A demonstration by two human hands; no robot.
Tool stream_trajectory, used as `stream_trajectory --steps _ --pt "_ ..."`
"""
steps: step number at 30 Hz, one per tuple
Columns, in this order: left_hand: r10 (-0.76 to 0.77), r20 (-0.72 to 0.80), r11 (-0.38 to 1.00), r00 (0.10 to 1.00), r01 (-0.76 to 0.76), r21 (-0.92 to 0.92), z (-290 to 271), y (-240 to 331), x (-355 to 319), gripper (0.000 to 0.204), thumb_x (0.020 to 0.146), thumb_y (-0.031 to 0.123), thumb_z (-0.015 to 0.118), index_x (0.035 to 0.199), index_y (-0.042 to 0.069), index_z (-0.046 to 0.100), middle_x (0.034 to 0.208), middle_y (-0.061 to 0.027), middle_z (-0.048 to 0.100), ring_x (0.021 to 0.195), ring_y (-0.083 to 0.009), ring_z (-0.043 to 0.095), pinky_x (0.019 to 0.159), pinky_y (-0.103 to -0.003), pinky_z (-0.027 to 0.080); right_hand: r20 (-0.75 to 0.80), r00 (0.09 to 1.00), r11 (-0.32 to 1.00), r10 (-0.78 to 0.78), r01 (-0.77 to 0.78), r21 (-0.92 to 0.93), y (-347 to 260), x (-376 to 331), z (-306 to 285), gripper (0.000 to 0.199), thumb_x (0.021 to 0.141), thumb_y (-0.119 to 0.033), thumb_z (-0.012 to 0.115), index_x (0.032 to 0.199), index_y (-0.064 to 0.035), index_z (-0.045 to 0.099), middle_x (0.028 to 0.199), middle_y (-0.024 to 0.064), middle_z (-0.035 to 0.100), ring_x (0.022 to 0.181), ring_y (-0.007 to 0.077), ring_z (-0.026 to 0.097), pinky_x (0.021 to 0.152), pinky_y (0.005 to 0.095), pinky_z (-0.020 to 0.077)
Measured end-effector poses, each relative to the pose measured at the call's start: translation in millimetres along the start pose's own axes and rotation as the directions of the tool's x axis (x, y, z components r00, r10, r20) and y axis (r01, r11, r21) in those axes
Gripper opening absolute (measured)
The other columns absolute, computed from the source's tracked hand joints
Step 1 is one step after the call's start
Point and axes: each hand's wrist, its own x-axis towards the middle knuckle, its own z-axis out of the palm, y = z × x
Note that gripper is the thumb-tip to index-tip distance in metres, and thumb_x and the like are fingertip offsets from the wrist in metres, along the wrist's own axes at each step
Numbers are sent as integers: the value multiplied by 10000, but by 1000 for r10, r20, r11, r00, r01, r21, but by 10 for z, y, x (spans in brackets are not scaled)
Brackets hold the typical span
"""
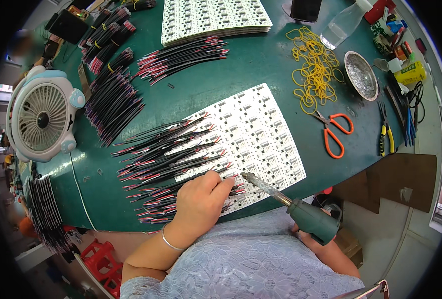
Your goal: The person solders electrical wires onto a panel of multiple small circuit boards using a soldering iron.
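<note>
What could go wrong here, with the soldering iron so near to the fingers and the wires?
1. The soldering iron tip sits close to the left hand fingertips, so a slip might burn them.
2. The tip could touch the black and red wires on the white circuit panel and perhaps melt their insulation.

Green desk [221, 74] carries a white circuit panel [261, 134] at centre, red-black wires [166, 159] fanned over its left edge. More wire bundles [111, 99] left, a stack of panels [213, 17] at the far side. Right – yellow rubber bands [316, 70], metal dish [360, 74], orange scissors [335, 132], yellow pliers [385, 134]. White fan [44, 117] at left edge.
</note>
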Motion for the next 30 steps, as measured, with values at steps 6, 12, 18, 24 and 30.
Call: stream_trajectory --steps 6,12,18,24,30 --pt "-14 25 1000 1000 14 -7 -35 10 11 159 745 96 638 902 92 661 701 -44 455 581 -206 543 491 -339 438 31 999 1000 -17 18 -22 35 21 17 250 741 -28 680 989 -7 664 956 129 669 840 277 661 748 329 530" --pt "-58 61 998 996 60 -30 -45 8 -7 342 590 -19 680 911 98 685 756 -44 517 618 -228 561 524 -339 456 19 997 990 75 -76 116 1 56 30 245 727 -35 688 966 9 652 902 117 646 767 258 644 695 303 518" --pt "-65 74 997 995 67 -24 -46 5 -9 345 592 -15 690 917 98 683 757 -43 513 618 -227 559 523 -339 454 28 996 994 80 -82 75 -6 28 25 241 723 -40 674 960 -1 659 902 119 654 756 263 652 680 307 526" --pt "-66 90 998 994 68 -17 -59 9 -8 369 582 -8 699 933 103 687 752 -38 506 611 -224 556 515 -341 452 31 998 998 57 -56 -6 -22 10 -5 236 752 -37 636 985 -25 673 939 126 679 811 291 667 710 338 537" --pt "-55 77 997 996 58 -44 -47 -7 8 392 566 -21 699 933 118 697 759 -32 523 610 -216 567 511 -332 462 5 998 997 70 -70 22 -9 -29 25 246 746 -33 661 991 -19 670 952 125 675 824 286 664 722 340 533"
